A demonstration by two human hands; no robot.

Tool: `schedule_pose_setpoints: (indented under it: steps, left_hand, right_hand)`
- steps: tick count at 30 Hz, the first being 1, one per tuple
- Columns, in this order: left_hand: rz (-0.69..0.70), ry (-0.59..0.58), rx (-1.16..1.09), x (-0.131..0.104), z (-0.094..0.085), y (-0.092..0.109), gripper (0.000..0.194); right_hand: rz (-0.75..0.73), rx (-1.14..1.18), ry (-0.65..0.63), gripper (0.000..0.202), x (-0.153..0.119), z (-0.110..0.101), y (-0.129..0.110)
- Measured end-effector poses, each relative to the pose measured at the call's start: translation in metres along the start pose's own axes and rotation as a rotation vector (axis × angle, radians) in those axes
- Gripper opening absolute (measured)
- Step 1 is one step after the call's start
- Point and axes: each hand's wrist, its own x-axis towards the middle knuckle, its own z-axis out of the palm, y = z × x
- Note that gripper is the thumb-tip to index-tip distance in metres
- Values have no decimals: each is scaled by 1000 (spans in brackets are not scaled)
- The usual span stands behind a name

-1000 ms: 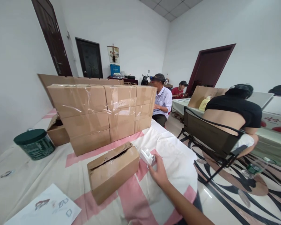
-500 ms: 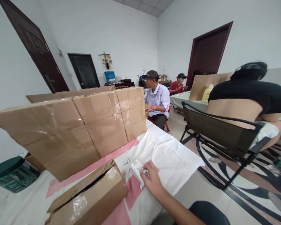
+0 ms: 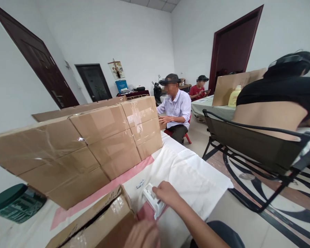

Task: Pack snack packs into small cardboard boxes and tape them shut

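Observation:
My right hand (image 3: 168, 193) is closed at the side of a white plastic tape dispenser (image 3: 155, 205), thumb and fingers gripping its upper part. The dispenser rests on the cloth-covered table. Low in the picture, my left hand (image 3: 144, 235) is smeared by motion in front of a brown cardboard box (image 3: 105, 224), and its fingers cannot be made out. Clear tape lies across the box, and a dark gap runs along its top. A small crumpled piece (image 3: 140, 184) lies just beyond the dispenser.
Stacked, taped cartons (image 3: 108, 137) form a wall across the table (image 3: 193, 179). A dark green tub (image 3: 18, 203) stands at left. One person (image 3: 177, 106) sits beyond the cartons. Another person (image 3: 276, 96) sits on a folding chair (image 3: 255, 137) at right.
My left hand has entered at the bottom, by the box. My right hand has changed its hold on the dispenser, which has turned slightly. The view has shifted a little.

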Motion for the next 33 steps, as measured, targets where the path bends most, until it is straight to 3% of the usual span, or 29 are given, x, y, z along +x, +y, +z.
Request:
schedule_pose_setpoints:
  steps: [5,7,12,15,19,21,24,28,33]
  left_hand:
    - [88,144,58,47,27,-21,67]
    - [96,157,54,52,39,-21,73]
    - [22,190,25,41,59,-22,62]
    - [-39,216,-16,40,60,-23,63]
    - [-54,236,-18,43,58,-22,64]
    - [-68,236,-14,45,57,-21,64]
    - [-98,225,-17,45,56,-21,65]
    - [-142,220,-35,44,58,-23,71]
    - [-162,227,-2,44,57,-22,78]
  right_hand:
    - [-93,111,-11,31,-3,4,15]
    - [-127,161,-7,27,-5,5,23]
    - [-158,352,-5,22,-8,8,32]
    - [-128,355,-25,20,-8,8,30]
    - [-244,278,-56,23,-7,8,26]
    - [-234,262,-46,23,-7,9,27]
    - [-187,257,19,24,-9,15,28]
    - [-238,276,148,28,-17,22,30]
    - [-337,367,230,32,-37,12,27]
